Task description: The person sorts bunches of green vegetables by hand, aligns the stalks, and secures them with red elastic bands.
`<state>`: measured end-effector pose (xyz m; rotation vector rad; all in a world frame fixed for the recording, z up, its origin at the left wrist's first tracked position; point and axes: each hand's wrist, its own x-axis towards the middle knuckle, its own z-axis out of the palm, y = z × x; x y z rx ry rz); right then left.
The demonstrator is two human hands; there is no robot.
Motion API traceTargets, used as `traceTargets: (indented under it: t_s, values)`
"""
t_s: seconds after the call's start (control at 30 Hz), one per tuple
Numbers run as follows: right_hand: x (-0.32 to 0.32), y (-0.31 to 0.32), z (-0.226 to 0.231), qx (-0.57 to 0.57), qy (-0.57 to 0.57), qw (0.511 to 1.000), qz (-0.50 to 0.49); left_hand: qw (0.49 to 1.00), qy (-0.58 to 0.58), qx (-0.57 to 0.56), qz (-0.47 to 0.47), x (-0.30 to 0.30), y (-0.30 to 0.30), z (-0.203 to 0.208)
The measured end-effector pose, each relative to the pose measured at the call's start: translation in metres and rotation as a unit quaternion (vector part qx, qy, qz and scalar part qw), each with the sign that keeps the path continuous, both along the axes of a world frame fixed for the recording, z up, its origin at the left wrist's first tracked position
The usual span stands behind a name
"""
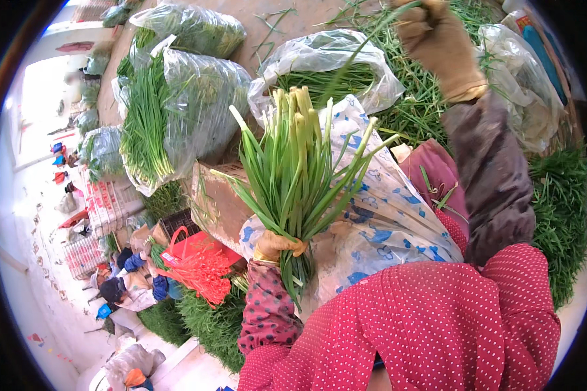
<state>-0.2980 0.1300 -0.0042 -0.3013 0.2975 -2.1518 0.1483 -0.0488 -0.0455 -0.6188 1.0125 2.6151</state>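
My left hand (277, 247), in a tan glove, is closed around the narrow leafy end of a bunch of green garlic-like stalks (297, 163). The bunch stands upright over my lap, its pale cut ends fanned out at the top. At the upper right, my right hand (434, 49), also gloved, is raised well away from the bunch. Its fingers are closed on a long green leaf (362, 55) that trails down to the left. Motion blurs that hand a little. A white plastic apron with blue prints (391, 221) covers my lap.
Clear plastic bags of green stalks (205, 98) stand at the upper left, and an open bag (319, 81) lies ahead. Loose leaves (417, 98) pile at the upper right. A cardboard box (218, 199) and red plastic ties (202, 267) sit left. Another person (134, 287) works farther left.
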Motion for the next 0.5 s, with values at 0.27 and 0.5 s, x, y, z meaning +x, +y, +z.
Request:
traceTargets:
  t_s: [0.27, 0.5]
  values:
    - [0.003, 0.065, -0.029, 0.728, 0.531, 0.432, 0.031, 0.998, -0.005, -0.06, 0.032, -0.016, -0.001, 0.011]
    - [0.124, 0.019, 0.0, 0.346, 0.377, 0.838, 0.191, 0.986, -0.054, -0.137, 0.08, -0.033, 0.007, 0.024]
